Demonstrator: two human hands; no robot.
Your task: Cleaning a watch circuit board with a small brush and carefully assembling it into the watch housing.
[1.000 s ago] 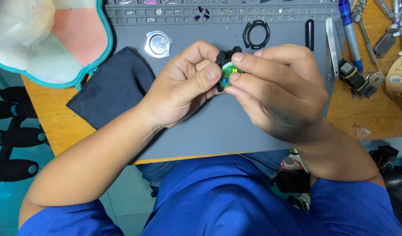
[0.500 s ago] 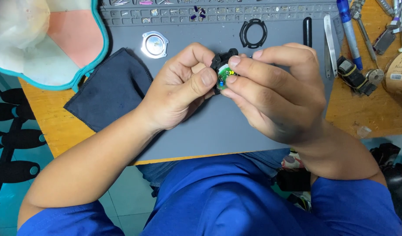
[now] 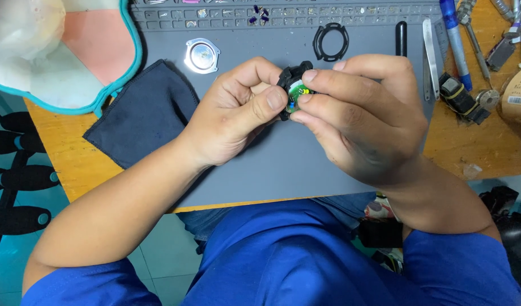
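Above the grey mat point(image 3: 283, 170) | left hand point(image 3: 232, 116) and right hand point(image 3: 362, 113) are both pinching the small black part point(image 3: 291, 85) with green board | step: fiddling inside | black ring point(image 3: 331, 42) lying at 12 o'clock | next: careful fingertip grip.

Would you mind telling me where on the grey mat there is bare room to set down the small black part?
The grey mat is bare below both hands down to its front edge, and between the dark cloth and the left hand. The back is crowded: silver disc, black ring, parts tray; tools fill the right.
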